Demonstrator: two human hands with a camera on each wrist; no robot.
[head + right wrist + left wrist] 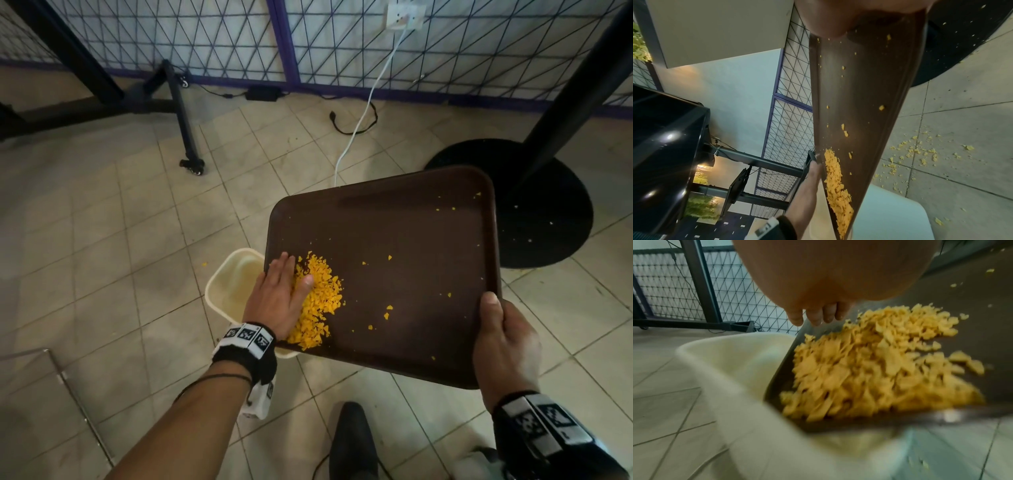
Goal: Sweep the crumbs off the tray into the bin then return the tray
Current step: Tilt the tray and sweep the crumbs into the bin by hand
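Note:
A dark brown tray (411,240) is held tilted over a cream bin (229,277) on the floor. A heap of yellow crumbs (317,301) lies against the tray's left edge, above the bin; a few stray crumbs dot the rest of the tray. My left hand (281,294) lies flat with straight fingers on the tray beside the heap, touching the crumbs. My right hand (503,339) grips the tray's right rim, thumb on top. In the left wrist view the fingers (818,316) hover over the crumbs (869,366) beside the bin (731,363). The right wrist view looks along the tray (865,97).
A black round table base (534,212) with its pole stands right behind the tray. Cables (356,126) run across the tiled floor to a wall socket. A black wheeled frame (185,113) stands at the left. Spilled crumbs (916,151) lie on the floor. My dark shoe (352,442) is below.

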